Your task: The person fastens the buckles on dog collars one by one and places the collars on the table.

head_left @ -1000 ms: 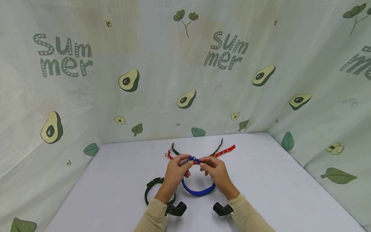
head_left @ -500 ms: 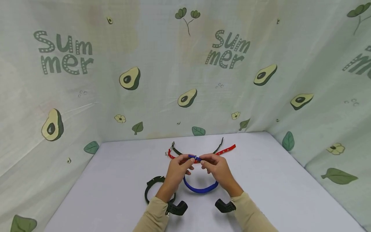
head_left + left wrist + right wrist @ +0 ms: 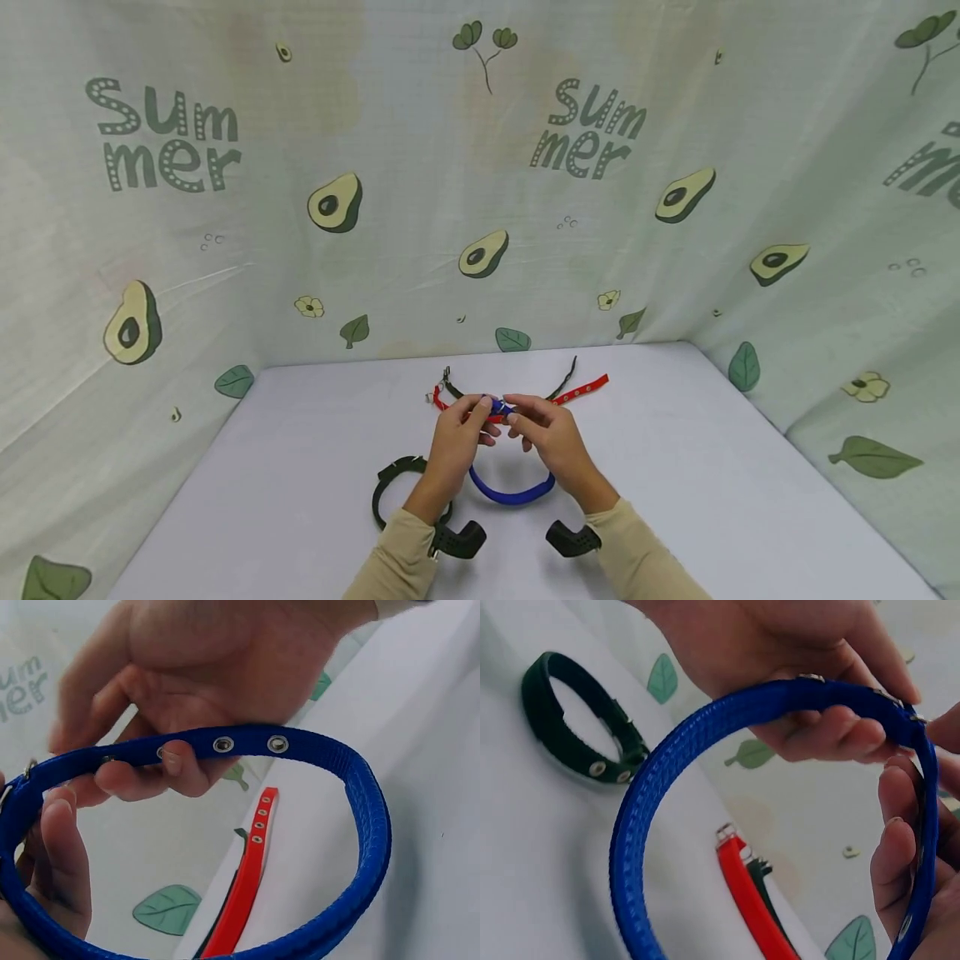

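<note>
Blue collar (image 3: 513, 493) held off the worktop (image 3: 720, 467) at centre frame, low. Both ends are pinched where the left hand (image 3: 453, 442) and right hand (image 3: 551, 437) meet, fingertips nearly touching; each grip is closed on the strap. From that joint the loop hangs downward in the head view, toward the wrists. Eyelet end is seen under the right-hand fingers (image 3: 172, 761). Both hands sit equally near the joint. Red strap (image 3: 581, 390) lies just above; closed black collar (image 3: 390, 492) lower left.
</note>
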Demonstrator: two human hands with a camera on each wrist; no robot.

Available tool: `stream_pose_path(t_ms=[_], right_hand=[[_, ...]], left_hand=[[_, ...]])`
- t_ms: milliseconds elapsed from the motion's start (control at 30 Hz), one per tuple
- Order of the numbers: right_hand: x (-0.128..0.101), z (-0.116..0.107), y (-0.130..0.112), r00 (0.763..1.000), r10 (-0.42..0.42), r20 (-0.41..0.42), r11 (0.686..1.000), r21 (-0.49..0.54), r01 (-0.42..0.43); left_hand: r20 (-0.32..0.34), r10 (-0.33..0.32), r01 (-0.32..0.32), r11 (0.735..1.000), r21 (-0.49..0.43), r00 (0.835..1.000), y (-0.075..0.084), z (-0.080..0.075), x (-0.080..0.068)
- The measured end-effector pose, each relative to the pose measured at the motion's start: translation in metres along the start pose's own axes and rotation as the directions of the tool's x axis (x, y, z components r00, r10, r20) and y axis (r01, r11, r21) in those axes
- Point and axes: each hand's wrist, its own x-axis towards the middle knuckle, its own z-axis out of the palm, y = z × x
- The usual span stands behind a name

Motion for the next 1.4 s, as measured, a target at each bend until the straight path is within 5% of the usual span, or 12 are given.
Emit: stream_pose_path(t_ms=[467, 1400], right_hand=[[-0.003, 0.005, -0.022, 0.992, -0.122, -0.016, 0.989, -0.089, 0.12], [0.002, -0.007, -0.011, 0.997, -0.027, 0.069, 0.999, -0.041, 0.03]], left_hand=[[0.048, 0.075, -0.072, 0.995, -0.063, 0.996, 0.014, 0.006, -0.008], [0.002, 0.101, -0.101, 0.99, -0.096, 0.995, 0.013, -0.001, -0.006]])
